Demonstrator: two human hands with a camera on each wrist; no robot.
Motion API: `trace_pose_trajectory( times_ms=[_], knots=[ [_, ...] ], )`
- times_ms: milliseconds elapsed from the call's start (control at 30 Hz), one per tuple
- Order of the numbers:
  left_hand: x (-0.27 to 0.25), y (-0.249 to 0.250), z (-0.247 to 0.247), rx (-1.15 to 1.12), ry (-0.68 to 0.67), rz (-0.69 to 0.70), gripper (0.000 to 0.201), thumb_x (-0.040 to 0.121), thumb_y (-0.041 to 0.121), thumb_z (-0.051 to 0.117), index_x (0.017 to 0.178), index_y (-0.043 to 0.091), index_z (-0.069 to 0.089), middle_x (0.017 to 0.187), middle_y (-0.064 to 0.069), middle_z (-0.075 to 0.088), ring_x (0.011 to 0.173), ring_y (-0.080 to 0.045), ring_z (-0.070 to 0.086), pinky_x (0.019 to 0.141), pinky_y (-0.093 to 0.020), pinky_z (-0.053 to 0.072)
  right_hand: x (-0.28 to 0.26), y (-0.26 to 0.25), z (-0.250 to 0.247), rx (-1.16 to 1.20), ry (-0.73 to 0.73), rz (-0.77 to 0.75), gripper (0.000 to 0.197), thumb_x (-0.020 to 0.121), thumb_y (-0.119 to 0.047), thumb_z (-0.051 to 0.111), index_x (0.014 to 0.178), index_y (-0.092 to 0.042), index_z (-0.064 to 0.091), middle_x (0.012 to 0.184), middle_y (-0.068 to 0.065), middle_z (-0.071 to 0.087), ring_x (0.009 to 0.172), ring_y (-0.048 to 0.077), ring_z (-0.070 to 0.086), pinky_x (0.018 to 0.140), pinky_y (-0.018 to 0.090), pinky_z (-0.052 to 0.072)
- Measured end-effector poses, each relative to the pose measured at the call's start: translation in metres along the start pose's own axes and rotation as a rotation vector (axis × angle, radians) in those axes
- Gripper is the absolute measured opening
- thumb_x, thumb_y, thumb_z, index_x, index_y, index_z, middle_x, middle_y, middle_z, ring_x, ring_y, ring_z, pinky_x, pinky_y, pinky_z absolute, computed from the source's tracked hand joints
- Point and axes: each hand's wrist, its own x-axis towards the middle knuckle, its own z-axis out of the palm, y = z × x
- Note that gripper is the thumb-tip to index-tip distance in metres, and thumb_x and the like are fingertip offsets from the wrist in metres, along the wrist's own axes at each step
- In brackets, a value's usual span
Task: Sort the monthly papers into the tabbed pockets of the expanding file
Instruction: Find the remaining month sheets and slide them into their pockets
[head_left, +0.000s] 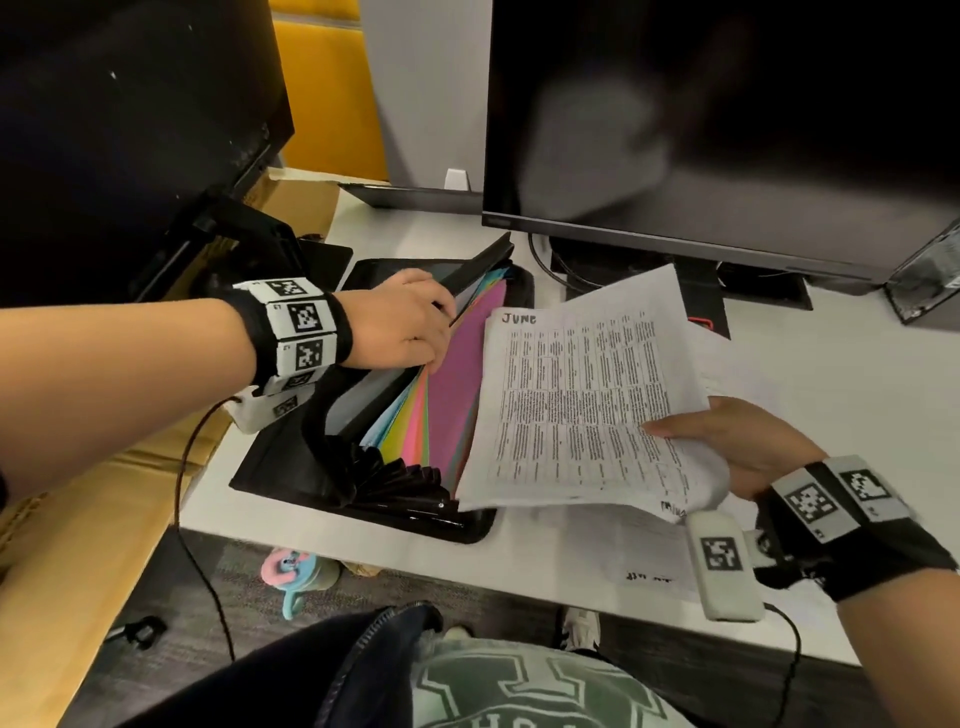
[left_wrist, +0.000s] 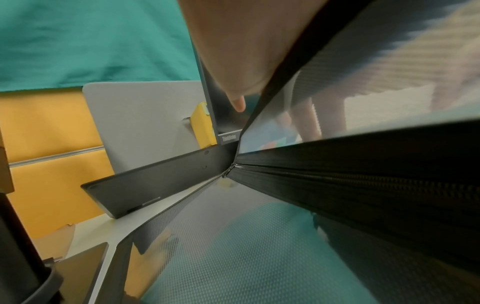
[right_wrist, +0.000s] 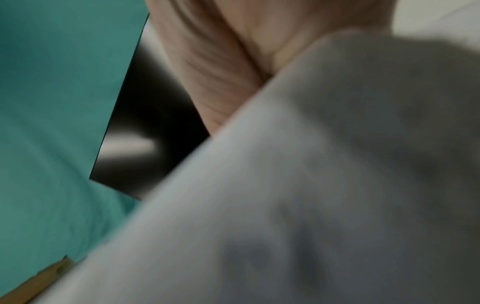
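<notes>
Left hand (head_left: 400, 325) reaches into the file (head_left: 363, 457), fingers tucked among the coloured dividers (head_left: 457, 374), thumb over the black front wall, holding the pockets spread; exact finger curl hidden. Right hand (head_left: 748, 441) at 4 o'clock holds the papers (head_left: 582, 405), thumb on top, fingers beneath, top sheet marked JUNE. Papers tilt over the file's right edge, their left edge just beside the pink divider. File lies open on the white desk (head_left: 857, 364), accordion folds at 6 o'clock. More sheets (head_left: 649, 566) lie on the desk under the right wrist. Monitor (head_left: 727, 114) at 1 o'clock, second dark screen (head_left: 119, 130) at 10 o'clock, cardboard (head_left: 78, 545) at 8 o'clock.
</notes>
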Motion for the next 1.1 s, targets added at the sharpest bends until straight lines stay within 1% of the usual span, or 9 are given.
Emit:
trace_pose_trajectory(
  times_ms=[67,200,300,433,567,700,833,967,1100],
  knots=[
    [0.002,0.005,-0.005,-0.017,-0.114,-0.034,0.061,0.08,0.042,0.014,0.081,0.022,0.072,0.096,0.017,0.063,0.116,-0.004,0.03,0.112,-0.029,0.008,-0.005,-0.003,-0.003,-0.035,-0.107,0.055,0.077,0.049,-0.013,0.091,0.117,0.003,0.057,0.116,0.022,0.064,0.108,0.036,0.062,0.095,0.05,0.047],
    [0.002,0.009,-0.008,-0.046,-0.181,-0.073,0.068,0.076,0.045,0.011,0.083,0.017,0.073,0.098,0.011,0.066,0.12,-0.01,0.031,0.109,-0.023,0.015,-0.011,-0.009,0.007,-0.092,-0.139,0.045,0.025,0.084,0.003,0.056,0.108,0.003,0.062,0.108,0.019,0.068,0.094,0.028,0.068,0.082,0.035,0.056],
    [0.003,0.013,-0.008,-0.056,-0.212,-0.074,0.07,0.075,0.046,0.01,0.083,0.016,0.073,0.098,0.009,0.067,0.121,-0.011,0.029,0.105,-0.017,0.019,-0.004,-0.016,0.011,-0.111,-0.126,0.034,0.041,0.077,0.0,0.069,0.117,0.003,0.058,0.114,0.018,0.066,0.105,0.031,0.064,0.092,0.042,0.052],
    [0.001,0.021,-0.009,-0.074,-0.281,-0.081,0.07,0.074,0.047,0.011,0.082,0.015,0.072,0.096,0.008,0.067,0.122,-0.006,0.026,0.108,-0.027,0.022,0.018,-0.024,0.012,-0.101,0.011,-0.031,0.087,0.044,-0.015,0.093,0.122,0.0,0.056,0.119,0.018,0.063,0.108,0.035,0.062,0.1,0.053,0.043],
    [0.003,0.024,-0.012,-0.087,-0.319,-0.097,0.066,0.077,0.047,0.014,0.078,0.014,0.072,0.094,0.008,0.067,0.122,-0.007,0.027,0.108,-0.026,0.023,0.019,-0.022,0.032,-0.127,0.26,-0.182,0.038,0.071,-0.001,0.075,0.107,0.003,0.063,0.105,0.016,0.069,0.093,0.031,0.067,0.088,0.049,0.052],
    [0.011,0.027,-0.018,-0.057,-0.358,-0.151,0.045,0.085,0.033,0.025,0.071,0.02,0.066,0.09,0.011,0.066,0.124,-0.009,0.028,0.103,-0.02,0.026,0.015,-0.013,0.053,-0.164,0.333,-0.287,0.027,0.076,-0.001,0.071,0.102,-0.001,0.064,0.095,0.013,0.069,0.083,0.028,0.068,0.074,0.039,0.055],
    [0.024,0.032,-0.026,-0.064,-0.393,-0.271,0.041,0.084,0.035,0.029,0.066,0.023,0.064,0.087,0.01,0.066,0.121,-0.009,0.031,0.102,-0.021,0.028,0.021,0.0,0.083,-0.153,0.353,-0.359,0.028,0.077,-0.003,0.072,0.104,-0.005,0.065,0.097,0.011,0.069,0.087,0.029,0.067,0.082,0.043,0.055],
    [0.034,0.037,-0.029,-0.07,-0.261,-0.418,0.018,0.091,0.02,0.049,0.096,0.016,0.066,0.107,-0.002,0.064,0.101,-0.014,0.045,0.093,-0.029,0.04,0.034,0.007,0.111,-0.01,0.266,-0.335,0.02,0.078,0.003,0.069,0.091,-0.011,0.065,0.094,0.01,0.069,0.084,0.026,0.067,0.079,0.04,0.055],
    [0.038,0.048,-0.034,0.055,-0.22,-0.454,0.025,0.09,0.023,0.05,0.11,0.012,0.059,0.112,-0.007,0.06,0.086,-0.016,0.046,0.076,-0.029,0.038,0.06,0.0,0.133,0.023,0.227,-0.319,0.02,0.073,0.003,0.072,0.087,-0.011,0.067,0.099,0.015,0.07,0.088,0.03,0.067,0.084,0.046,0.054]
  ],
)
